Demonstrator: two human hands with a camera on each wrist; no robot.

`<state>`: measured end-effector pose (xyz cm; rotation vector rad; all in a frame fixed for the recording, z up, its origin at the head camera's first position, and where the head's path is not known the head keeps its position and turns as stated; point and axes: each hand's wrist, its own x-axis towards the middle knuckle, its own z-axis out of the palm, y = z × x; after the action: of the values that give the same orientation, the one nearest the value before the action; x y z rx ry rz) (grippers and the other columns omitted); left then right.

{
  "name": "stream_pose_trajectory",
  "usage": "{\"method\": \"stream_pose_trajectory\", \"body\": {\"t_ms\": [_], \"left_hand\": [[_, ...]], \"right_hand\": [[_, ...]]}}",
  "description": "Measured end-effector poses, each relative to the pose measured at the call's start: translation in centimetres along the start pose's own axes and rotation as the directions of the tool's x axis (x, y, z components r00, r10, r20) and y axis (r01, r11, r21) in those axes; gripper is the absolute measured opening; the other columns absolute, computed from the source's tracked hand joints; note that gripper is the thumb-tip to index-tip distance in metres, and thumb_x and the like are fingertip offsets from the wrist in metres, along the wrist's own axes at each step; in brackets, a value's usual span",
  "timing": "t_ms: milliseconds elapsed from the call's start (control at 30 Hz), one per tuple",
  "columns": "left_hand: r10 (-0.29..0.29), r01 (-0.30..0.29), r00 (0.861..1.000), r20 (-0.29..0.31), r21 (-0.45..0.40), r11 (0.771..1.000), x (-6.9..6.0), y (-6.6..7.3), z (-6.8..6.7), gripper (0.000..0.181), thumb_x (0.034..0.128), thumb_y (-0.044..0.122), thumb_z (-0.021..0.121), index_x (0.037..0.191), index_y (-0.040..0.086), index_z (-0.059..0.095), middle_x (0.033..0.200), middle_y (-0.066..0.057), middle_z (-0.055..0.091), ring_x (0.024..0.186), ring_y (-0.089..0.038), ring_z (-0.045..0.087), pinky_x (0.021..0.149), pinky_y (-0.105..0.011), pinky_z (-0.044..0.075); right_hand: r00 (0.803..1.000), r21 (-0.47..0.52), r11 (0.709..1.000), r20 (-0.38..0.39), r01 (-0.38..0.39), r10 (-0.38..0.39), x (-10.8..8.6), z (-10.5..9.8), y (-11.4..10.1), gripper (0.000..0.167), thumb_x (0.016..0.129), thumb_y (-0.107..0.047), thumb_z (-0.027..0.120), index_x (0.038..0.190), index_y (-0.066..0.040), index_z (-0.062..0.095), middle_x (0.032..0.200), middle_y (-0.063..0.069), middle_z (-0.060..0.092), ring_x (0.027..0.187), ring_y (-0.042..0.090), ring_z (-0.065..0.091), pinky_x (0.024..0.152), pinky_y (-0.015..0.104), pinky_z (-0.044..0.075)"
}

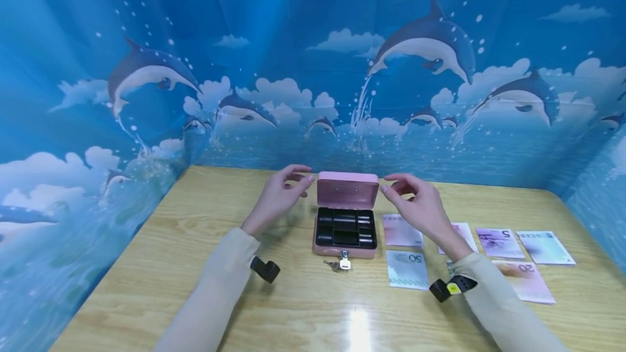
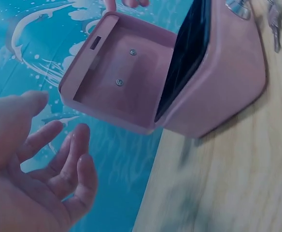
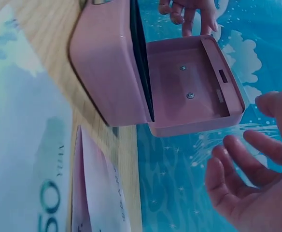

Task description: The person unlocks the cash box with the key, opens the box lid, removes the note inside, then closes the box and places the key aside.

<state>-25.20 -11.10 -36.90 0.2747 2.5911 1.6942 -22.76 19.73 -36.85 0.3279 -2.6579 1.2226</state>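
Note:
A pink cash box stands on the table with its lid raised. Inside sits a black divided tray. At the front, a key is at the lock, and more keys lie beside it. My left hand hovers just left of the lid, fingers loosely bent and holding nothing. On the lid's other side is my right hand, likewise loosely bent. Both wrist views show a gap between each hand and the lid.
Right of the box lie several banknotes: a green 50 note, a pinkish note behind it, a purple 5 note, a pale note and a 20 note. A dolphin-print curtain hangs behind the table.

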Motion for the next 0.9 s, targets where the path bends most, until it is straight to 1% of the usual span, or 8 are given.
{"method": "stream_pose_trajectory", "body": {"t_ms": [133,233,300,433,567,767,900], "left_hand": [[-0.035,0.035,0.999,0.000,-0.011,0.999,0.4,0.2,0.2,0.041,0.1021,0.044,0.061,0.136,0.022,0.061,0.130,-0.009,0.066,0.105,-0.036,0.072,0.097,-0.052,0.058],[-0.069,0.070,0.998,0.013,-0.013,0.997,0.5,0.3,0.5,0.042,0.1019,0.046,0.060,0.137,0.024,0.061,0.134,-0.009,0.065,0.106,-0.035,0.072,0.097,-0.052,0.058],[-0.085,0.086,0.996,0.020,-0.009,0.996,0.6,0.3,0.7,0.042,0.1021,0.047,0.059,0.138,0.025,0.061,0.135,-0.009,0.065,0.107,-0.035,0.072,0.097,-0.051,0.058],[-0.102,0.101,0.995,0.023,0.022,0.995,0.6,0.5,1.0,0.043,0.1016,0.050,0.059,0.136,0.025,0.063,0.133,-0.008,0.066,0.107,-0.033,0.072,0.095,-0.048,0.058],[-0.104,0.103,0.994,0.027,0.050,0.993,0.5,0.6,1.1,0.042,0.1013,0.052,0.058,0.132,0.024,0.066,0.130,-0.006,0.068,0.106,-0.032,0.073,0.094,-0.046,0.058],[-0.087,0.086,0.994,0.061,0.019,0.996,0.3,0.6,0.9,0.042,0.1021,0.049,0.059,0.133,0.021,0.066,0.129,-0.007,0.069,0.108,-0.036,0.072,0.095,-0.053,0.058],[-0.085,0.084,0.993,0.085,0.007,0.996,0.1,0.5,0.7,0.043,0.1012,0.050,0.060,0.134,0.023,0.065,0.131,-0.008,0.068,0.109,-0.037,0.071,0.095,-0.055,0.057]], "right_hand": [[0.996,0.068,0.995,0.039,-0.078,0.075,0.8,0.1,0.1,0.046,0.102,-0.045,0.060,0.137,-0.014,0.063,0.112,0.014,0.072,0.100,0.031,0.069,0.076,0.036,0.060],[0.988,0.116,0.983,0.084,-0.141,0.131,1.3,0.2,0.1,0.051,0.102,-0.049,0.059,0.139,-0.014,0.061,0.114,0.016,0.071,0.098,0.032,0.069,0.071,0.040,0.063],[0.983,0.142,0.976,0.106,-0.166,0.151,1.6,0.3,0.0,0.053,0.102,-0.051,0.058,0.140,-0.014,0.061,0.115,0.018,0.070,0.098,0.033,0.070,0.073,0.043,0.063],[0.978,0.168,0.968,0.129,-0.186,0.165,1.9,0.5,-0.1,0.052,0.102,-0.051,0.058,0.138,-0.014,0.063,0.115,0.019,0.070,0.100,0.033,0.070,0.075,0.044,0.064],[0.975,0.176,0.965,0.136,-0.196,0.173,2.0,0.6,-0.3,0.048,0.103,-0.048,0.058,0.135,-0.013,0.065,0.111,0.017,0.071,0.100,0.033,0.070,0.075,0.044,0.064],[0.970,0.167,0.960,0.137,-0.224,0.203,1.9,0.7,-0.4,0.043,0.102,-0.045,0.060,0.132,-0.014,0.066,0.109,0.016,0.071,0.103,0.037,0.069,0.076,0.044,0.064],[0.968,0.168,0.959,0.150,-0.228,0.203,1.7,0.6,-0.4,0.046,0.101,-0.048,0.061,0.132,-0.014,0.066,0.111,0.016,0.072,0.102,0.036,0.070,0.077,0.044,0.064]]}}
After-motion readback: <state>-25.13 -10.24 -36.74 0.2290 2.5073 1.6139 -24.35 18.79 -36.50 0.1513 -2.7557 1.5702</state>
